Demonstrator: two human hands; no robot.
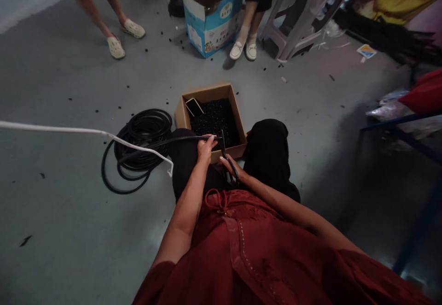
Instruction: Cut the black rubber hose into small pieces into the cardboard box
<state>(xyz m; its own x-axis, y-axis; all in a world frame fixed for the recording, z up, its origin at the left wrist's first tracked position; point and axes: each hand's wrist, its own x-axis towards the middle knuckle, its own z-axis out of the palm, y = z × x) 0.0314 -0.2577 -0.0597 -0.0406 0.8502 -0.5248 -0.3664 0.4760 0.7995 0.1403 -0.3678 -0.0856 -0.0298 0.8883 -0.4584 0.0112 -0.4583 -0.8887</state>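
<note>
My left hand is closed round a thin black tube that runs from a coil on the floor across my knee. The tube's free end reaches over a small cardboard box full of little black pieces. My right hand grips a pair of scissors, whose blades point up at the tube's end beside my left fingers. A phone lies in the box's far left corner.
A white cord crosses from the left edge towards my lap. Two other people's legs stand beyond, beside a blue and white carton and a grey plastic stool. A blue metal frame stands at the right. Black scraps dot the floor.
</note>
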